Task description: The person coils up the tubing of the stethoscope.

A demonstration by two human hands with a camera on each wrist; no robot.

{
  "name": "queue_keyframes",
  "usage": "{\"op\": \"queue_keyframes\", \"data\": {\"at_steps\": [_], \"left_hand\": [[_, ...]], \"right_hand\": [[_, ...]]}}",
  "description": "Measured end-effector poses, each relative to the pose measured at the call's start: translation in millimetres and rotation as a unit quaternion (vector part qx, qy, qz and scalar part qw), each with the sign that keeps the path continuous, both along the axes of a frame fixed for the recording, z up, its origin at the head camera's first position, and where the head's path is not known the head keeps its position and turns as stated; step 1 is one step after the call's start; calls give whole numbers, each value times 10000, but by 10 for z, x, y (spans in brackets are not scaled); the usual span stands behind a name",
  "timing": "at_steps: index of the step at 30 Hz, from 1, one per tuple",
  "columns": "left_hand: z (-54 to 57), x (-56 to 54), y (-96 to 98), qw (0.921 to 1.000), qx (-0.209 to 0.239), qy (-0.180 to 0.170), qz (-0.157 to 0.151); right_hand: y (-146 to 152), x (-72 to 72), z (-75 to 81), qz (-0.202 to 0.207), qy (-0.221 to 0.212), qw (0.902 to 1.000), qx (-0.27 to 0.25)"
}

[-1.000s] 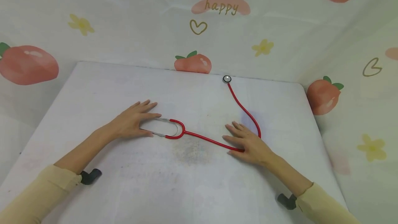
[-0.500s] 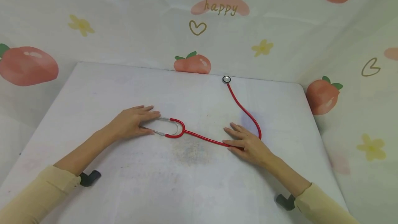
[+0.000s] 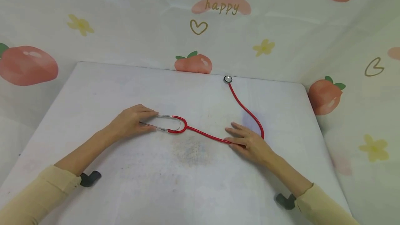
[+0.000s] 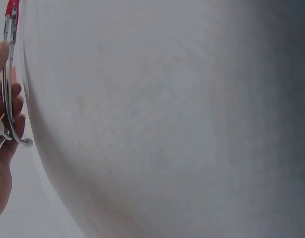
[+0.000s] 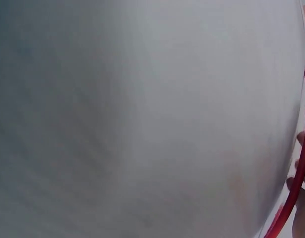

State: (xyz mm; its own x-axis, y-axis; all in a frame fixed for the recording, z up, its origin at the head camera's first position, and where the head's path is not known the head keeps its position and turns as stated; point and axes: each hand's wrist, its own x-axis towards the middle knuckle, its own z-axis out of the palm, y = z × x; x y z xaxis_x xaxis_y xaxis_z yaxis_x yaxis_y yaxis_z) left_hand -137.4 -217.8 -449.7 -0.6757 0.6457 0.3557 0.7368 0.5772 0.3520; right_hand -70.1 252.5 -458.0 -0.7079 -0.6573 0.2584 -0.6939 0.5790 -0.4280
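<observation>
A stethoscope with red tubing (image 3: 207,135) stretches across the white table. My left hand (image 3: 132,121) grips its metal ear tubes (image 4: 11,64) between thumb and fingers, and the earpieces are hidden under the palm in the head view. In the left wrist view one ear tube ends in a bent tip near the palm. My right hand (image 3: 251,145) pinches the tubing between thumb and fingers, right of the Y-shaped joint. Beyond that hand the tube curves up to the round chest piece (image 3: 228,79), which lies at the table's back edge.
The white table (image 3: 175,190) meets a curtain (image 3: 140,20) printed with peaches, flowers and hearts along its back edge. Black wrist mounts stick out from both sleeves (image 3: 47,190).
My left fingers have closed in on the ear tubes, and the Y-joint has shifted slightly up and right. My right thumb and fingers have drawn together on the tubing. The chest piece stays put.
</observation>
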Motion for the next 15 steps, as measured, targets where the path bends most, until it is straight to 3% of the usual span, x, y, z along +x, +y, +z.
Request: {"op": "queue_keyframes", "data": {"at_steps": [7,15], "left_hand": [[18,-4,29,9995,154,231,172],[77,-45,112,9938,407,916,480]], "right_hand": [[8,-75,51,-75,404,9985,-353],[4,-152,156,-366,737,9958,-396]]}}
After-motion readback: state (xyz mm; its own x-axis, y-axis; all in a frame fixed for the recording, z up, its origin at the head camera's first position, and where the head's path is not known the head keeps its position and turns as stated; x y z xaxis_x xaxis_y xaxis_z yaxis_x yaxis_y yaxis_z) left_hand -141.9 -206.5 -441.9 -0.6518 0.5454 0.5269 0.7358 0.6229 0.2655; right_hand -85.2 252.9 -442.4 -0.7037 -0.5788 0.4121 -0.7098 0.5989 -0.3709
